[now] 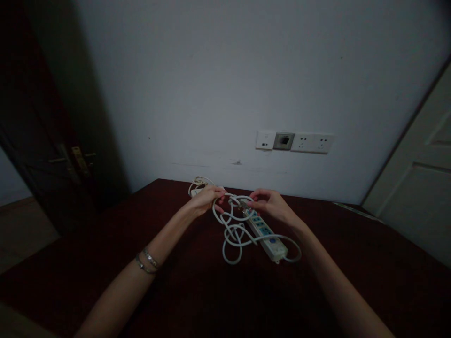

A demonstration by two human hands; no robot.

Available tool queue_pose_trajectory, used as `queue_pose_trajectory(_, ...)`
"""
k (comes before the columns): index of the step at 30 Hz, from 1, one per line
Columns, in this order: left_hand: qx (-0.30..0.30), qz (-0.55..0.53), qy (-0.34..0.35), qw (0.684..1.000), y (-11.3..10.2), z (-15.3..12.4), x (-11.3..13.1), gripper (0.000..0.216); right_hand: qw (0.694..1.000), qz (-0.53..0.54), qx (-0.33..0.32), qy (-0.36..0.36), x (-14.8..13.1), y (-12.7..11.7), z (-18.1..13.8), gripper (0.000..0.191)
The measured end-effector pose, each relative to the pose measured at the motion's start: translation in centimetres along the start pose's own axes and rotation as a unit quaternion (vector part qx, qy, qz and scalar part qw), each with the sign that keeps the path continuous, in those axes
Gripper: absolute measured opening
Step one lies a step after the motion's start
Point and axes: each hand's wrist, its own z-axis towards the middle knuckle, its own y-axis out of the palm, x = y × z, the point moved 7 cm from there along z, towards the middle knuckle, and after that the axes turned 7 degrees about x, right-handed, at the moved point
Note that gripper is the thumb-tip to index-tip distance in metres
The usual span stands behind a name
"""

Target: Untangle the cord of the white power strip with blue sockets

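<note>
A white power strip (274, 246) with blue-marked sockets lies slantwise on the dark red table. Its white cord (232, 259) is looped and tangled over and beside it, and one end of the cord runs into the strip's near end. My left hand (208, 198) is closed, with thumb and fingers pinching a loop of the cord. On the other side, my right hand (269, 204) has its fingers curled around the cord close to the plug (244, 203), at the far end of the strip. Its fingertips are partly hidden by cord loops.
Behind my left hand lies another light-coloured cord (197, 180) with a white object, partly covered. The table (158, 291) meets a pale wall carrying a row of sockets (312, 143). A dark door (45, 141) stands at left, a white door (423, 155) at right.
</note>
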Motion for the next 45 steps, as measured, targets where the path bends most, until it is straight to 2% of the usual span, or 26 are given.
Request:
queue_pose_trajectory(3, 0.037, -0.006, -0.001, 0.999, -0.3, 0.3, -0.5, 0.016, 0.999, -0.026, 0.005, -0.037, -1.4, 0.4, -0.6, 0.031)
queue_pose_trajectory(7, 0.048, -0.106, 0.005, 0.993, -0.7, 1.0, -1.0, 0.021, 0.995, -0.084, -0.002, -0.049, -2.4, 0.6, -1.2, 0.028)
queue_pose_trajectory(12, 0.076, -0.208, 0.051, 0.974, -1.9, 1.2, 0.5, 0.019, 0.999, -0.037, -0.002, 0.025, 0.1, -0.7, -0.5, 0.03)
queue_pose_trajectory(15, 0.079, -0.285, 0.09, 0.951, -2.4, 0.3, 2.3, 0.018, 0.996, 0.005, 0.0, 0.084, 2.6, -1.2, 0.2, 0.034)
queue_pose_trajectory(19, 0.054, -0.414, 0.12, 0.901, -2.5, -1.5, 4.8, 0.025, 0.992, 0.014, -0.052, 0.117, 4.5, 0.0, 0.3, 0.035)
queue_pose_trajectory(24, 0.06, -0.492, 0.109, 0.862, -2.9, -2.8, 6.0, 0.028, 0.987, -0.028, -0.127, 0.093, 3.8, 2.2, -0.5, 0.031)
queue_pose_trajectory(27, 0.048, -0.518, 0.095, 0.849, -2.8, -2.9, 6.0, 0.028, 0.985, -0.062, -0.142, 0.074, 2.9, 2.6, -0.8, 0.039)
queue_pose_trajectory(30, 0.032, -0.515, 0.072, 0.854, -2.0, -2.9, 5.7, 0.027, 0.996, -0.058, -0.064, 0.022, 1.1, 1.8, -0.5, 0.048)
queue_pose_trajectory(33, 0.001, -0.487, 0.058, 0.872, -0.5, -2.8, 5.1, 0.026, 0.999, 0.012, 0.019, -0.025, -1.0, 1.2, -0.3, 0.04)
queue_pose_trajectory(35, -0.026, -0.454, 0.063, 0.888, 0.9, -2.8, 4.6, 0.023, 0.996, 0.08, 0.016, -0.029, -2.0, 1.8, -0.5, 0.042)
queue_pose_trajectory(39, -0.059, -0.358, 0.075, 0.929, 4.0, -3.1, 2.9, 0.013, 0.983, 0.185, 0.011, 0.009, -3.1, 3.4, -1.1, 0.044)
queue_pose_trajectory(42, -0.074, -0.29, 0.087, 0.95, 5.7, -3.5, 1.8, 0.013, 0.973, 0.225, 0.043, 0.003, -3.7, 3.5, -1.5, 0.043)
queue_pose_trajectory(45, -0.088, -0.227, 0.11, 0.964, 6.3, -3.7, 1.6, 0.018, 0.958, 0.269, 0.098, -0.006, -4.2, 2.5, -1.8, 0.037)
